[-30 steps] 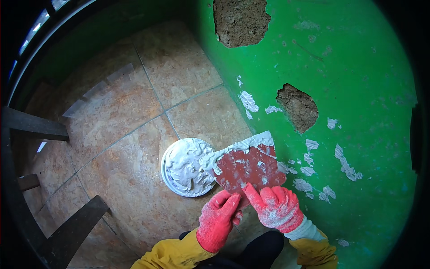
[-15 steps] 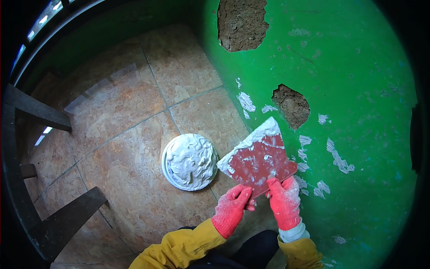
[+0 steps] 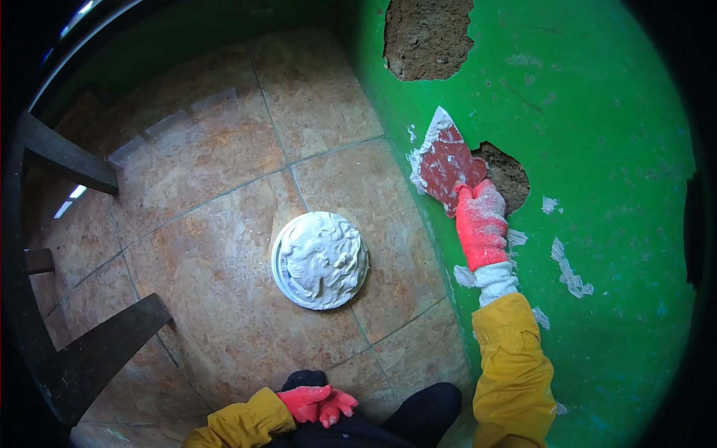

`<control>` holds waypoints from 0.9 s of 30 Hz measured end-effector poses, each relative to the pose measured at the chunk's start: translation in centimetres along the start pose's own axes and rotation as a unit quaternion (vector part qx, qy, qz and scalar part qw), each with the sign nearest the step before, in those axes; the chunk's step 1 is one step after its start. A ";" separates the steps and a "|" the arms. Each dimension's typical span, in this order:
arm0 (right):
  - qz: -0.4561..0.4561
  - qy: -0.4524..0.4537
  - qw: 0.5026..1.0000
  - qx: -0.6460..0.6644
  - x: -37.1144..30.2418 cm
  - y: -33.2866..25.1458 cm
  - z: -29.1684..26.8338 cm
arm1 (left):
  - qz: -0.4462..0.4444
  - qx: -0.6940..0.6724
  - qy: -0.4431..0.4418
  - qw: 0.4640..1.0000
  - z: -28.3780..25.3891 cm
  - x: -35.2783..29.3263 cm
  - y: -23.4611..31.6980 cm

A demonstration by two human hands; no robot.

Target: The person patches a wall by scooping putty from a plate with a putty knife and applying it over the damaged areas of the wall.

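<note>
Red scraper (image 3: pixel 448 160) sits at the green wall (image 3: pixel 620 187) on my feed, just left of the lower hole (image 3: pixel 512 175); contact I can't tell. Its sharp corner points up-frame, long axis slanting down rightward to the gripping right hand (image 3: pixel 482 222); its white-coated edge (image 3: pixel 427 147) faces left. The left hand (image 3: pixel 317 404) rests empty, fingers loosely parted.

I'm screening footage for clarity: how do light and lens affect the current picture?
Head view: corners fall to black; pale reflections mark the tile floor at left; dark furniture bends along the rim; red scraper and white paste look fairly sharp.
</note>
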State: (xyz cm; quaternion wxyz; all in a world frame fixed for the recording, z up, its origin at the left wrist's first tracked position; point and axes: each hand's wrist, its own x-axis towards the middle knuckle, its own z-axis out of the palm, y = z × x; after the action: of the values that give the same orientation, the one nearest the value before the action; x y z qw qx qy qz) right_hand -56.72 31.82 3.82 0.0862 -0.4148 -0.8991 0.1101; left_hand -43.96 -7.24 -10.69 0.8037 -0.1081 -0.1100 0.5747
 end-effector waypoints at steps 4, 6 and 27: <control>-0.024 0.023 0.997 -0.064 1.2 0.5 1.6 | 0.006 -0.007 -0.011 1.000 -0.6 0.2 -0.2; -0.021 0.022 0.996 -0.084 1.6 0.3 2.0 | 0.001 0.004 0.001 1.000 -0.3 0.0 0.0; -0.071 0.030 0.992 -0.097 1.9 -1.8 0.4 | -0.019 0.066 0.027 0.997 0.2 0.0 0.6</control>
State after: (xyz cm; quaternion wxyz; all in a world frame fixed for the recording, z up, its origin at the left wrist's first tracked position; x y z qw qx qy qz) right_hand -59.30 32.08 4.07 0.0798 -0.3590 -0.9299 0.0031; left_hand -44.52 -7.02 -10.63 0.8224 -0.0683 -0.0519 0.5624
